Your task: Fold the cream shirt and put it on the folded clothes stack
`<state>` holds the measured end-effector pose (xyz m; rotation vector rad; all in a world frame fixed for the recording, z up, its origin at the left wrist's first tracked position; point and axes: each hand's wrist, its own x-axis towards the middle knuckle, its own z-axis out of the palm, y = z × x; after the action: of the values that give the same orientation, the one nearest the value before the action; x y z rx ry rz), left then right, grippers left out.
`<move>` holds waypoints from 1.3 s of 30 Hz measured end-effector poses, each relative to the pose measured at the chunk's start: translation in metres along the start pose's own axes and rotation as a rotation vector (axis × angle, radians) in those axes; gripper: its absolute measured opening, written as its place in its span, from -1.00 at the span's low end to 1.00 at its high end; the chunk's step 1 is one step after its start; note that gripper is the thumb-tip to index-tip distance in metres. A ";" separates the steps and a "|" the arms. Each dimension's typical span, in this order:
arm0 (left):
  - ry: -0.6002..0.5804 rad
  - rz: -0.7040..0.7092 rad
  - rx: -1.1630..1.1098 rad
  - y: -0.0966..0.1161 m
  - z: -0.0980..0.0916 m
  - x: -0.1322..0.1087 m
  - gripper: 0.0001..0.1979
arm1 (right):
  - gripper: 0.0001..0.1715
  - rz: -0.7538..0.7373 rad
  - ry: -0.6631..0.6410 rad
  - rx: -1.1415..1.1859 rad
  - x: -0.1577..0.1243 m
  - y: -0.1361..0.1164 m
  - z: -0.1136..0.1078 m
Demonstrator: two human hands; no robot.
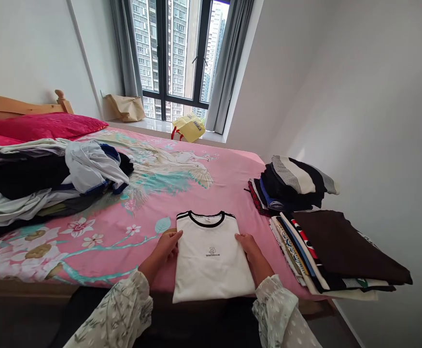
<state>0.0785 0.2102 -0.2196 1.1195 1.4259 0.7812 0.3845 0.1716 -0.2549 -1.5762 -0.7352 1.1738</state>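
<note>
A folded white T-shirt (211, 256) with a black collar trim and a small chest logo lies flat at the near edge of the bed. My left hand (166, 244) rests on its left edge, fingers flat against the fabric. My right hand (249, 245) presses its right edge the same way. Both hands touch the shirt's sides; neither lifts it. The shirt's lower hem hangs slightly over the bed's front edge.
The bed carries a pink floral cover (182, 188). An unfolded heap of clothes (48, 181) lies at the left. Two stacks of folded clothes sit at the right: a near stack (337, 253) and a far dark stack (290, 186). Paper bags (188, 128) stand on the windowsill.
</note>
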 end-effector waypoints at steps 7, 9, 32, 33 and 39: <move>-0.032 -0.017 -0.158 0.013 0.000 0.046 -0.75 | -0.73 0.033 -0.026 0.002 0.008 -0.001 -0.001; -0.051 -0.017 -0.200 0.013 -0.003 0.054 -0.71 | -0.70 0.031 -0.042 0.013 0.012 -0.002 -0.001; -0.259 -0.102 0.026 -0.005 -0.016 0.036 -0.58 | -0.69 0.086 -0.102 0.073 -0.008 0.007 -0.017; -0.274 -0.106 0.044 -0.007 -0.016 0.028 -0.59 | -0.69 0.091 -0.115 0.075 -0.012 0.008 -0.019; -0.289 -0.098 0.132 -0.015 -0.014 -0.002 -0.57 | -0.69 0.077 -0.097 0.052 -0.029 0.007 -0.021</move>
<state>0.0616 0.2052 -0.2301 1.2004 1.2901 0.4405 0.3935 0.1368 -0.2512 -1.5246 -0.7066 1.3228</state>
